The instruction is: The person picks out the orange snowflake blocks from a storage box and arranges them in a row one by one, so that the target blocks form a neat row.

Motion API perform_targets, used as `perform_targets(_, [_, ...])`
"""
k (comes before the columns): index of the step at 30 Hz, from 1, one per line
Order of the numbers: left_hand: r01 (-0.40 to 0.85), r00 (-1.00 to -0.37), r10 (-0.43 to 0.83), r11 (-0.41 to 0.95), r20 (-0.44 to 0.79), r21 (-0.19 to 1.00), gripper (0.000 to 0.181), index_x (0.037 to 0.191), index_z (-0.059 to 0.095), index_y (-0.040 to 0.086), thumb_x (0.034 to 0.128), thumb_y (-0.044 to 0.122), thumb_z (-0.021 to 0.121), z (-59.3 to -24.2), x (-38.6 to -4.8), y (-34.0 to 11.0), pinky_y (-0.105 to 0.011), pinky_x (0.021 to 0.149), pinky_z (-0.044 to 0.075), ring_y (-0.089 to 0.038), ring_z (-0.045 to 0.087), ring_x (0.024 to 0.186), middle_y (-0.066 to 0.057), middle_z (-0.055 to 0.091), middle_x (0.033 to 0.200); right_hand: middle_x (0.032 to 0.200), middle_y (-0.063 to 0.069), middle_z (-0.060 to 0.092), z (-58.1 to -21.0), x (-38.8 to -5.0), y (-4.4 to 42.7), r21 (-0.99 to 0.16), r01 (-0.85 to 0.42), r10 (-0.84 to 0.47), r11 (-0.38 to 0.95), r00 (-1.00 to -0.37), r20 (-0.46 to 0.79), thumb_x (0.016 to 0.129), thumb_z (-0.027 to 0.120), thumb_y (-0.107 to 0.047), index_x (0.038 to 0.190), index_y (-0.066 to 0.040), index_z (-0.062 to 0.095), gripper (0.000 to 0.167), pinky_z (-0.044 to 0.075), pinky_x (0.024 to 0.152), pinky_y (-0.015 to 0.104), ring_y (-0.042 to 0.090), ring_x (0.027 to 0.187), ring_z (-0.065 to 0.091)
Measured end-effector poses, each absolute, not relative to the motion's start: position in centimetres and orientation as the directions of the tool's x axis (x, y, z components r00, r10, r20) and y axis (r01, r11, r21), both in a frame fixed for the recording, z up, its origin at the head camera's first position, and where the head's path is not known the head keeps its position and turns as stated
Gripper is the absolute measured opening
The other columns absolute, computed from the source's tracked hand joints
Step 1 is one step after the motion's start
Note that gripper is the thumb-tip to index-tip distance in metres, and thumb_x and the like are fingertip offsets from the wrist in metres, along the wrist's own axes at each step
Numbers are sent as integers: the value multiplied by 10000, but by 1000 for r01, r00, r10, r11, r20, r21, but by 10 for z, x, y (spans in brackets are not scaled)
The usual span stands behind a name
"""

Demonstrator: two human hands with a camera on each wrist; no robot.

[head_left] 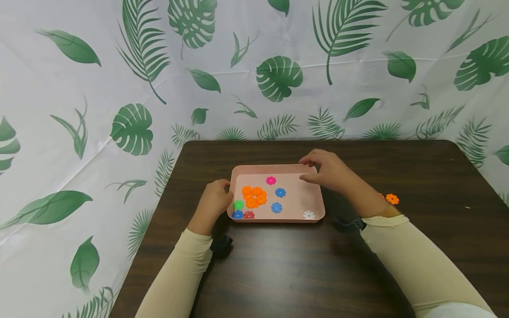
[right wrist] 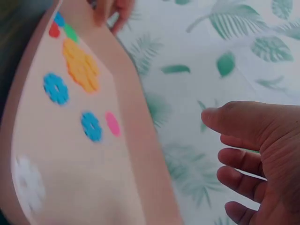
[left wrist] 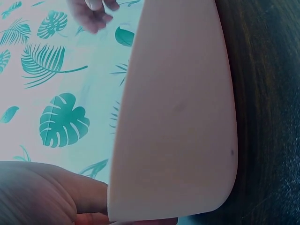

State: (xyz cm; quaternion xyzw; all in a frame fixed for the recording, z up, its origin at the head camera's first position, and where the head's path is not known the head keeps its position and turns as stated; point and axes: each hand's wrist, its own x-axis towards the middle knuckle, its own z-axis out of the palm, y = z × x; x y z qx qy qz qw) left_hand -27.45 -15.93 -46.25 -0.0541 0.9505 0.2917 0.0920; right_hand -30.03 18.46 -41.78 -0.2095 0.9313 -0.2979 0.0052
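- Tray (head_left: 296, 205) lies between the two hands: directly right of the left grip (head_left: 212, 201), its far right corner under the right grip (head_left: 328, 170).
- From my feed, the left grip is clamped on the tray's left end, I judge to steady it; I can't tell whether the tray sits quite flat on the worktop (head_left: 274, 269).
- I read the right grip as hovering: thumb and fingertips apart, nothing between them, perhaps kept clear of the pieces.
- Nearest the left grip, inside the tray, I see the green piece (head_left: 238, 205) and red piece (head_left: 248, 215), then the orange cluster (head_left: 254, 199), probably grouped by colour.
- Toward me from the right grip lies the white piece (head_left: 309, 215).
- Right of that grip, outside the tray, sits a loose orange piece (head_left: 392, 199).
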Motion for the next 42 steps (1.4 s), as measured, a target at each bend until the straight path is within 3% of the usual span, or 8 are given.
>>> perform_targets(10, [-171,-974,-56,821,-221,545,410,1351,651,73,959,194,654,-464,-277,-161,-363,719,577,-257,613,788,-103,679,1025,1159,82,676,-446,-309,110,-559,-400,-492,726,-871,-15,851,855,-279,1241,-90,735,449,564,924,429,253,1066,606])
perform_targets(16, [-152,-976,-36,815,-213,559,402,1339,656,67,953,182,648,-465,-278,-158,-345,674,556,-258,607,775,-96,672,982,1106,73,697,-468,-312,83,-534,-475,-585,699,-810,-45,834,856,-189,1197,-42,752,405,547,890,379,231,971,595])
perform_targets(22, [-151,-977,-37,812,-209,563,396,1332,657,65,951,174,641,-465,-279,-157,-318,611,529,-248,607,743,-90,665,946,995,65,641,-480,-312,72,-512,-543,-648,666,-761,-36,793,870,-131,1130,-15,753,375,487,777,308,193,843,526])
perform_targets(30, [-183,-972,-64,810,-227,556,405,1348,647,67,958,176,645,-465,-277,-161,-308,604,528,-250,607,740,-98,658,952,1028,39,613,-483,-311,64,-470,-562,-654,680,-755,-43,796,881,-151,1105,-54,754,348,510,848,319,186,885,545])
perform_targets(42, [-166,-976,-58,818,-209,551,403,1337,654,62,951,173,638,-466,-277,-160,-307,588,520,-251,600,723,-100,658,941,1008,32,611,-484,-312,64,-427,-588,-672,687,-737,-67,826,855,-137,1077,-58,750,283,525,854,319,177,869,552])
